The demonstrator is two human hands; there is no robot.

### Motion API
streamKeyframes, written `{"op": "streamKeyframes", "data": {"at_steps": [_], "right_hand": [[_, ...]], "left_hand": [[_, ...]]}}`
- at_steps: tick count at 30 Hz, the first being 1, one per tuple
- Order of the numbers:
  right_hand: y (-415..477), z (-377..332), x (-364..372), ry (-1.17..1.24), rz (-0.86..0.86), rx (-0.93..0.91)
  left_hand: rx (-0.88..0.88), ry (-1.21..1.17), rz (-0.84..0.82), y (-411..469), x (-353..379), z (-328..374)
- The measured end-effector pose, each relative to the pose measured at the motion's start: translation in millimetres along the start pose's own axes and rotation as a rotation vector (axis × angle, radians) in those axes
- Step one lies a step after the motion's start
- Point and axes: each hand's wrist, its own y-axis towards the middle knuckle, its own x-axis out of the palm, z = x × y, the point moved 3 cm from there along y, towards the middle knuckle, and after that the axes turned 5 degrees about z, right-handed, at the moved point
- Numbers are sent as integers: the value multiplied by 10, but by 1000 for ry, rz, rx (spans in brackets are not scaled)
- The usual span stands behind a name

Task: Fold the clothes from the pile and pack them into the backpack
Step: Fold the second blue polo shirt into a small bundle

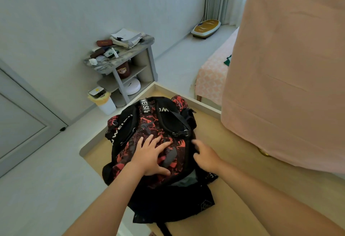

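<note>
A bulging black and red patterned backpack [149,129] lies on a tan raised surface [233,189], straps facing up. My left hand [151,156] presses flat on the middle of the backpack with fingers spread. My right hand [204,156] is at the backpack's right side, its fingers curled at the edge, likely on the zipper, though the grip itself is hidden. A gap at the near right side shows grey fabric [186,179] inside. No loose clothes pile is in view.
A pink cloth [285,71] hangs down at the right over the surface. Beyond the platform's corner stand a cluttered grey shelf unit [121,58], a white bin [104,101] and a bed with a pink cover [212,75]. A door [20,116] is at left.
</note>
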Motion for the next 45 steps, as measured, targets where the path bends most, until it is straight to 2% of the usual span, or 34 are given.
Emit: {"op": "streamKeyframes", "data": {"at_steps": [4,7,9,13,18,21,24,27,30,36,38,42,43,45], "right_hand": [[5,215,151,96,-13,14],[74,180,68,79,137,-46],[112,140,67,79,131,-59],[300,209,136,68,-44,-131],[944,673,445,-75,-55,-80],[798,323,267,-266,-48,-37],[743,278,118,-449,-68,4],[588,258,-3,-526,-115,-50],[359,280,-153,-552,-140,-81],[-452,-32,-95,-615,-501,-163],[-638,-101,19,-589,-576,-153],[-713,-96,43,-445,-525,-120],[-727,-96,28,-400,-501,-103],[-756,-100,18,-359,-447,-92]], "left_hand": [[-69,-63,-4,91,-169,-106],[-143,1,231,263,-347,195],[-132,1,348,353,-317,471],[-182,-106,249,401,-33,615],[-128,-168,273,392,22,437],[-123,-180,276,397,-16,418],[-130,-168,311,388,27,449],[-132,-85,283,373,112,517],[-151,-34,224,410,122,581],[-212,-64,103,437,81,686],[-217,-98,135,346,45,751],[-46,-376,490,-114,-124,902],[-11,-456,482,-249,-131,923],[-23,-536,337,-459,-86,957]]}}
